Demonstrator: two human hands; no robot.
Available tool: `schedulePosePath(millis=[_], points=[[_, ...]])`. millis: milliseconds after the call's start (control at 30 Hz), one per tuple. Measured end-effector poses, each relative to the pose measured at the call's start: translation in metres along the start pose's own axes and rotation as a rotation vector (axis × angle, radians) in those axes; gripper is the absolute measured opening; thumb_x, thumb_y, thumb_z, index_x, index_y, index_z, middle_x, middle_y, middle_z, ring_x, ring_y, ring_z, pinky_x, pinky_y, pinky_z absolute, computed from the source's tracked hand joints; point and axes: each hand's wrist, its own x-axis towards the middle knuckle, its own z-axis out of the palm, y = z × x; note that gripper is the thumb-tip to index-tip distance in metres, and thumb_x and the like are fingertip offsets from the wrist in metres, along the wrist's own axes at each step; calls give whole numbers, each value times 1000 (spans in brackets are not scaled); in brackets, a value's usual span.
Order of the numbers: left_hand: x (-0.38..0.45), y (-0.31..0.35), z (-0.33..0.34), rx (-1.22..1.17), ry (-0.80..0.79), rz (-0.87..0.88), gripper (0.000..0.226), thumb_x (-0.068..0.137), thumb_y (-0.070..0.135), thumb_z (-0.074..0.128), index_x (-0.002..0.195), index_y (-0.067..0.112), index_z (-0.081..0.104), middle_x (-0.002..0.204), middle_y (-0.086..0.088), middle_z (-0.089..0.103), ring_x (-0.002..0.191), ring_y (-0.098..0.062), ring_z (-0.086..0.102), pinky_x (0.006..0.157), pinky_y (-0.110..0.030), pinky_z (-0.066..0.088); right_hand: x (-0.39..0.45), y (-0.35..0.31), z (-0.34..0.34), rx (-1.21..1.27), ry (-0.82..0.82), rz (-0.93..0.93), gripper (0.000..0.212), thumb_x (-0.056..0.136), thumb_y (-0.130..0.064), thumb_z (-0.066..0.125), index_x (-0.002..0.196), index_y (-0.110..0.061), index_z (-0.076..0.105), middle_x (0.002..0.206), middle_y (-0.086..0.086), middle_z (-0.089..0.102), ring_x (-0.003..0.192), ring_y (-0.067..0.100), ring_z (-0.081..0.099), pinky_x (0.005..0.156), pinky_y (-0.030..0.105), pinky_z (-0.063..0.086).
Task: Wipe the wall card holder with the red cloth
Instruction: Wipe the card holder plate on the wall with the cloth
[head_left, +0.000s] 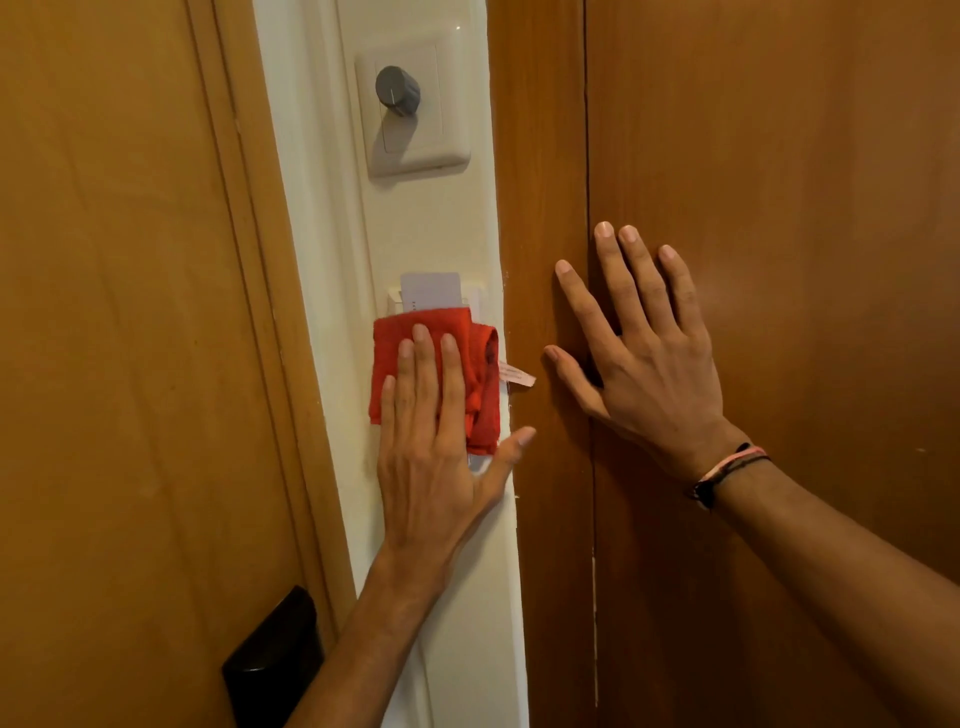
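Note:
A folded red cloth (480, 364) lies flat against the white wall strip, covering most of the white card holder (475, 296); only the holder's top edge shows. A pale key card (431, 292) sticks up out of the holder. My left hand (434, 457) presses the cloth against the holder with flat, extended fingers. A small white label hangs from the cloth's right edge. My right hand (649, 353) rests open and flat on the brown wooden panel to the right, holding nothing, with thin bracelets at the wrist.
Above the holder is a white wall plate with a grey rotary knob (397, 91). A wooden door (119, 338) with a black lock plate (272, 660) stands at the left. Brown wooden panelling (805, 156) fills the right side.

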Motion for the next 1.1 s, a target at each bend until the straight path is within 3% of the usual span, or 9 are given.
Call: schedulePosePath(millis=[133, 267, 400, 567, 700, 833, 900, 1000, 1100], points=[[-9, -6, 2, 40, 9, 60, 96, 89, 78, 32, 154, 8, 22, 162, -13, 18, 152, -32, 19, 122, -54, 24, -1, 0, 0, 3, 3, 0, 75, 102, -63, 31, 162, -18, 23, 169, 22, 21, 158, 38, 19, 126, 57, 22], [0, 0, 0, 14, -3, 10, 98, 89, 79, 30, 157, 9, 18, 165, -13, 15, 155, -29, 14, 126, -48, 14, 0, 0, 1, 10, 5, 2, 75, 102, -62, 31, 162, -18, 22, 169, 22, 21, 158, 38, 19, 127, 56, 21], [-11, -1, 2, 21, 2, 52, 96, 90, 78, 31, 155, 9, 17, 163, -13, 15, 153, -31, 16, 124, -51, 20, -1, 0, 1, 16, 12, 3, 74, 103, -62, 32, 162, -18, 24, 168, 22, 22, 158, 38, 20, 127, 56, 21], [0, -1, 0, -19, -11, 11, 98, 89, 78, 31, 157, 9, 17, 165, -10, 10, 156, -28, 12, 126, -48, 14, 0, -1, 1, 24, 11, 4, 74, 103, -62, 32, 162, -18, 25, 168, 22, 22, 158, 38, 20, 126, 57, 22], [-8, -6, 0, -8, -25, 57, 96, 89, 78, 32, 156, 10, 17, 164, -13, 16, 154, -30, 16, 124, -53, 21, -2, 0, 1, 21, 5, 5, 74, 103, -62, 32, 162, -18, 24, 169, 22, 22, 158, 38, 19, 126, 57, 22], [4, -5, -3, -23, -25, 28, 98, 90, 78, 32, 158, 11, 14, 166, -13, 15, 156, -27, 11, 127, -47, 13, 0, 1, 1, 29, 0, 4, 75, 103, -62, 32, 162, -17, 24, 169, 22, 21, 158, 38, 19, 126, 57, 21], [-15, -1, 0, -34, -45, 69, 97, 90, 77, 34, 158, 13, 11, 166, -11, 13, 156, -28, 12, 125, -50, 17, -2, 1, 0, 33, -4, 2, 75, 103, -62, 32, 162, -17, 24, 169, 22, 21, 158, 38, 18, 126, 57, 21], [-10, -7, -2, -14, -28, 88, 87, 95, 71, 30, 156, 10, 22, 164, -13, 20, 154, -31, 19, 123, -53, 24, -1, 1, 0, 32, 0, -5, 74, 103, -61, 32, 162, -17, 25, 169, 22, 21, 158, 38, 19, 126, 57, 22], [0, 1, -6, -58, -39, 19, 85, 96, 69, 27, 158, 12, 18, 166, -12, 17, 156, -28, 14, 126, -48, 16, 0, 1, 0, 36, -2, -7, 74, 102, -62, 32, 161, -17, 26, 168, 22, 23, 158, 38, 20, 126, 57, 23]])
